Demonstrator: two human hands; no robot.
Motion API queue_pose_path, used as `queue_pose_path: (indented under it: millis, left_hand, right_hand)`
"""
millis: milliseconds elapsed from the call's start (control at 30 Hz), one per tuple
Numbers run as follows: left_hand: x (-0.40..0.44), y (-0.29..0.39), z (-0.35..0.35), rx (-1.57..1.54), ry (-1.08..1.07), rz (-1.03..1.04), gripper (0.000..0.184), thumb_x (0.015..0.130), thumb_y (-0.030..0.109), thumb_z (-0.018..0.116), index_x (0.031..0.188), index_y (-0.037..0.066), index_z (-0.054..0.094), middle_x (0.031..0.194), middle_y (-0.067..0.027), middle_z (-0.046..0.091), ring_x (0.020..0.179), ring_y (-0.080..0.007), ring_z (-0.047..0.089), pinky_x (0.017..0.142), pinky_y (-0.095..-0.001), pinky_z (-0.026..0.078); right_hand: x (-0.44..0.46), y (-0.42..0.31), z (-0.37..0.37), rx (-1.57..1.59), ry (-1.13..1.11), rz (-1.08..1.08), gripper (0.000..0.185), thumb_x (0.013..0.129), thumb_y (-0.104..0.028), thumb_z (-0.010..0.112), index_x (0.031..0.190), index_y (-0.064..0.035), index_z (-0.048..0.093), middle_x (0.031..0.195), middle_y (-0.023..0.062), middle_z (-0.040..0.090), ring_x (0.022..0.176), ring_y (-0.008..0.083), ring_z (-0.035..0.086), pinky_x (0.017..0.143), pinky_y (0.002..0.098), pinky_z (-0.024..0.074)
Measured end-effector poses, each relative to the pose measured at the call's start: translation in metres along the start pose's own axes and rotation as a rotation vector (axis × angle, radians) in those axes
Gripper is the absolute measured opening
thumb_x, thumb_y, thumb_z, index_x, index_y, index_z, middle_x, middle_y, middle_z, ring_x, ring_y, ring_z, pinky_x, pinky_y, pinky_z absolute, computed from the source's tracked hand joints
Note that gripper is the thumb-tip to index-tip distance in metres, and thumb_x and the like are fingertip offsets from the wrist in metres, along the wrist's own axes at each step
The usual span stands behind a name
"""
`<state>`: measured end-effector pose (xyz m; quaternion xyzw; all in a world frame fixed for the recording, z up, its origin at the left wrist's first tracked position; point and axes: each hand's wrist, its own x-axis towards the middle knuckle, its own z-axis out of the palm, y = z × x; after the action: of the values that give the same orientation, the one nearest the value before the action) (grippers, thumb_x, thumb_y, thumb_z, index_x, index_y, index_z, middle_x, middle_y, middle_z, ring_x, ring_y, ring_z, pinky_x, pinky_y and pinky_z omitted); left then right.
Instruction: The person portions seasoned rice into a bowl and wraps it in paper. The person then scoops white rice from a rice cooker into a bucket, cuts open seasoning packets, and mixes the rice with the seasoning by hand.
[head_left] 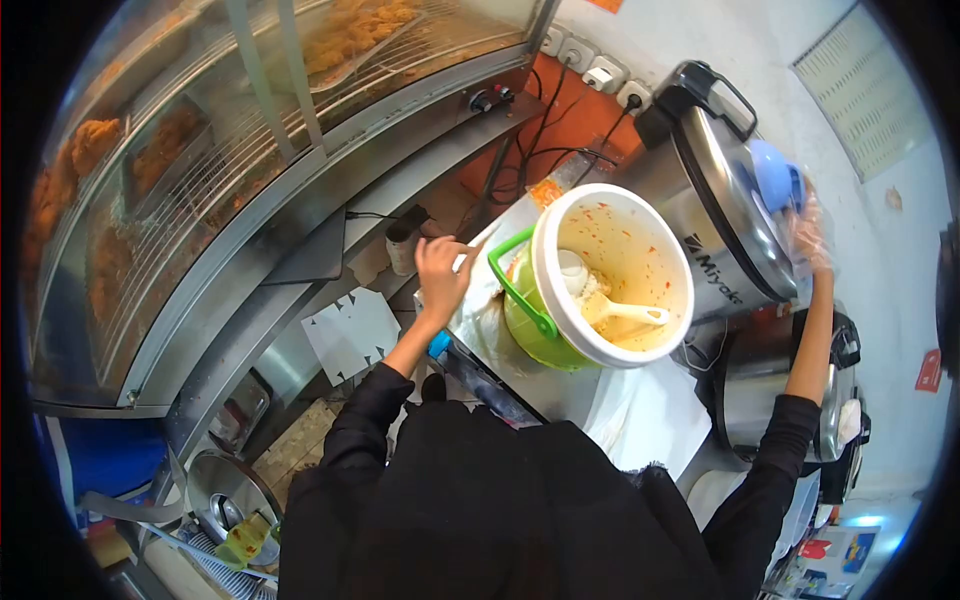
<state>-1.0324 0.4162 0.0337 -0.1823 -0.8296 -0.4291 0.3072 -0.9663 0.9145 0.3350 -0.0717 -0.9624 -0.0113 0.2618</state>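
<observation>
My left hand [443,277] is at the left edge of the counter, beside the bucket's green handle, fingers bent and apart, with the thumb near a pale sheet. A white and green bucket [548,325] stands tilted in view, its inside spotted with orange and red bits. In it lie a cream scoop [625,315] and a white rounded item [572,270]. My right hand [808,235], in a clear plastic glove, reaches to the far right and is closed at a blue bowl-like item [772,178] over the steel Miyako cooker [715,200].
A glass display case [330,150] with fried food fills the upper left. A second cooker [765,380] stands at the right. White paper [655,415] lies below the bucket. Power sockets [605,75] and cables are at the back. A steel bowl [225,490] sits lower left.
</observation>
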Motion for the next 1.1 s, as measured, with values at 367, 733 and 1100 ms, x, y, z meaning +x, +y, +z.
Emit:
queue_pose_path:
  millis: [367, 733, 1100]
  left_hand:
    - [-0.057, 0.072, -0.084, -0.051, 0.100, -0.223, 0.014, 0.075, 0.016, 0.059, 0.072, 0.003, 0.058, 0.079, -0.0089, 0.058, 0.087, -0.0256, 0.053, 0.085, -0.0372, 0.033]
    - [-0.158, 0.157, -0.099, -0.925, -0.269, -0.763, 0.016, 0.088, 0.020, 0.045, 0.094, 0.006, 0.045, 0.092, -0.0046, 0.054, 0.092, -0.0137, 0.051, 0.081, -0.0286, 0.042]
    - [-0.140, 0.219, -0.069, -1.523, -0.455, -1.254, 0.039, 0.089, 0.031, 0.039, 0.120, 0.010, 0.030, 0.120, -0.0075, 0.042, 0.105, -0.0197, 0.049, 0.082, -0.0383, 0.046]
  right_hand:
    - [-0.098, -0.094, -0.088, 0.181, 0.401, -0.104, 0.069, 0.076, -0.030, 0.062, 0.130, -0.0080, 0.025, 0.126, 0.0144, 0.035, 0.117, 0.0232, 0.034, 0.096, 0.0366, 0.0285]
    - [-0.315, -0.138, 0.206, 0.532, -0.042, 0.195, 0.016, 0.075, -0.017, 0.054, 0.086, -0.0069, 0.060, 0.074, 0.0173, 0.058, 0.072, 0.0317, 0.056, 0.064, 0.0393, 0.0438]
    - [-0.313, -0.096, 0.243, 0.336, -0.286, 0.493, 0.021, 0.067, -0.023, 0.058, 0.077, -0.0041, 0.057, 0.078, 0.0165, 0.060, 0.076, 0.0342, 0.057, 0.065, 0.0389, 0.0457]
